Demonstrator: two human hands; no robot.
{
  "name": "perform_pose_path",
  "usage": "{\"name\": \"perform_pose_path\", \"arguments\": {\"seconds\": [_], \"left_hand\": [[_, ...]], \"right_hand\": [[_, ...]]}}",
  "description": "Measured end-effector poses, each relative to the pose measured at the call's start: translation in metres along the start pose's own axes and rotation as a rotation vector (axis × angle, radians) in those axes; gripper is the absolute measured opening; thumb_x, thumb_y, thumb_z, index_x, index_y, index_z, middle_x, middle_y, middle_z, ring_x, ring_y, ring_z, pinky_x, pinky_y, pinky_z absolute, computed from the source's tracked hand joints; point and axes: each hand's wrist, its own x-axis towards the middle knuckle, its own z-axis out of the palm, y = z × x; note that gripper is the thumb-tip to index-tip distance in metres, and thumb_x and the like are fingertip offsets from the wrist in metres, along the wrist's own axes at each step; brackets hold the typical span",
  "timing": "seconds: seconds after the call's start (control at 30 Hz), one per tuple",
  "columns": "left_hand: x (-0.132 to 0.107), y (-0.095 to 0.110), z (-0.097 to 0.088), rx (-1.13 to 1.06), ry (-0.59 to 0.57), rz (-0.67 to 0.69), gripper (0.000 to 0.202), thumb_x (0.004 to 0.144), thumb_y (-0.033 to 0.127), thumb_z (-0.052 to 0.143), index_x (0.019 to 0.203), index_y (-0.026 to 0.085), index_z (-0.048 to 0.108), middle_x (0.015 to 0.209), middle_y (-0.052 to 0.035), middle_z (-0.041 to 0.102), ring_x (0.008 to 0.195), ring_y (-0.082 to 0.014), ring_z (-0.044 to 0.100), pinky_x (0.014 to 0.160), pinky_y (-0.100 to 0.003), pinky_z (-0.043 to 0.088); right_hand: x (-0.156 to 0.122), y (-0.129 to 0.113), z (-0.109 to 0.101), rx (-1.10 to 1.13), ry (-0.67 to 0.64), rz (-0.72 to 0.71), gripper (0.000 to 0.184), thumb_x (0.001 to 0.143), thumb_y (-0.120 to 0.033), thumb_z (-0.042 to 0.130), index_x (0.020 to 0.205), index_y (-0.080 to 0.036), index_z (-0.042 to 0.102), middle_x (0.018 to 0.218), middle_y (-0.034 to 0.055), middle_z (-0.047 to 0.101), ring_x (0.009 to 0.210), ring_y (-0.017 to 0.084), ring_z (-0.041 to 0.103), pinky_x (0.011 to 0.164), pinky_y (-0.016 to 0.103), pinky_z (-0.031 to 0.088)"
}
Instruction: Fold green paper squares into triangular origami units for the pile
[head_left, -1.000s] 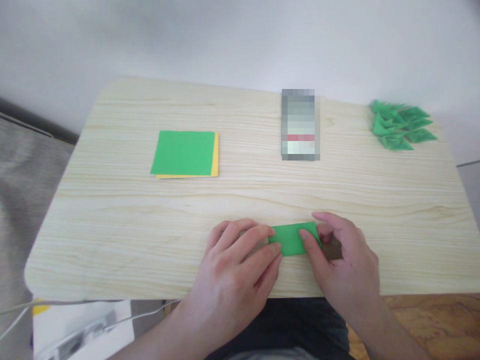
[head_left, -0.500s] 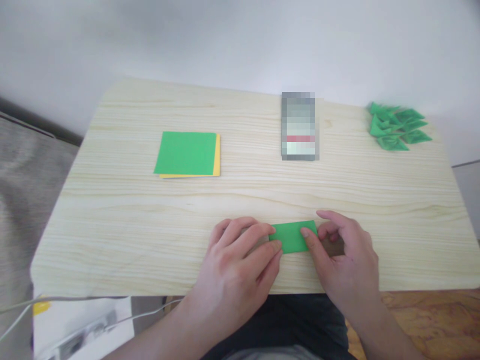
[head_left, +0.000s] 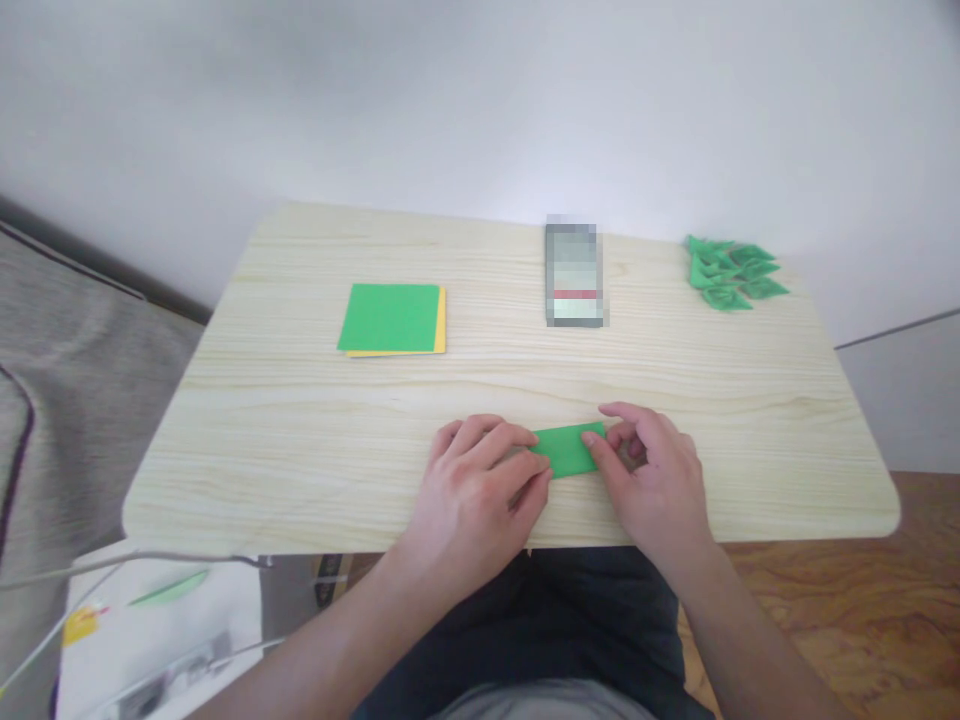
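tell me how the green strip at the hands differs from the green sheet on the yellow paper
The visible part of the strip is narrow; the sheet is broader. The left hand and right hand touch the strip; neither touches the sheet. The strip is near the front of the table; the sheet lies farther back, on yellow paper. Both are green.

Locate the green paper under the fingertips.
In the head view, the green paper is right of centre, between left hand and right hand, near the table's front edge.
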Motion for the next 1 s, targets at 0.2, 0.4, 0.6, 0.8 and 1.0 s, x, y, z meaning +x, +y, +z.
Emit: {"name": "perform_pose_path", "arguments": {"seconds": [0.2, 0.4, 0.6, 0.8, 1.0], "left_hand": [[-0.001, 0.001, 0.003, 0.05, 0.012, -0.007, 0.013, 0.096, 0.027, 0.064, 0.09, 0.028, 0.075, 0.109, 0.0015, 0.073, 0.11, -0.021, 0.06, 0.097, -0.043, 0.043], [-0.002, 0.001, 0.005, 0.119, 0.036, 0.018, 0.011, 0.094, 0.027, 0.066, 0.088, 0.027, 0.075, 0.109, 0.0013, 0.073, 0.108, -0.0218, 0.06, 0.094, -0.043, 0.044], [-0.003, 0.001, 0.006, 0.142, 0.069, 0.047, 0.008, 0.092, 0.028, 0.069, 0.089, 0.027, 0.076, 0.106, -0.0008, 0.074, 0.107, -0.0227, 0.059, 0.095, -0.042, 0.044], [-0.004, -0.001, 0.007, 0.138, 0.075, 0.042, 0.009, 0.091, 0.028, 0.069, 0.087, 0.027, 0.078, 0.105, -0.0013, 0.074, 0.106, -0.0228, 0.059, 0.096, -0.042, 0.045], [-0.007, -0.001, 0.005, 0.117, 0.071, 0.065, 0.014, 0.093, 0.026, 0.066, 0.094, 0.028, 0.079, 0.107, -0.0022, 0.074, 0.11, -0.0228, 0.06, 0.099, -0.043, 0.046]], "right_hand": [[-0.001, 0.005, 0.007, 0.044, 0.055, 0.015, 0.033, 0.091, -0.04, 0.072, 0.12, -0.025, 0.065, 0.079, -0.002, 0.068, 0.078, 0.02, 0.062, 0.079, 0.036, 0.042], [-0.002, 0.009, 0.006, -0.022, 0.115, -0.01, 0.015, 0.096, -0.037, 0.063, 0.099, -0.024, 0.071, 0.075, 0.0, 0.066, 0.078, 0.021, 0.059, 0.077, 0.035, 0.039], [-0.037, -0.017, 0.009, -0.144, 0.336, -0.109, 0.014, 0.097, -0.034, 0.063, 0.101, -0.026, 0.074, 0.111, 0.0068, 0.07, 0.11, 0.028, 0.055, 0.093, 0.042, 0.035], [-0.053, -0.036, 0.025, -0.173, 0.26, -0.096, 0.021, 0.093, -0.041, 0.069, 0.107, -0.024, 0.07, 0.111, 0.0077, 0.07, 0.11, 0.029, 0.054, 0.094, 0.043, 0.035], [-0.047, -0.027, 0.019, -0.162, 0.275, -0.034, 0.022, 0.091, -0.037, 0.07, 0.109, -0.025, 0.069, 0.111, 0.0087, 0.069, 0.109, 0.03, 0.054, 0.089, 0.043, 0.035]]}}
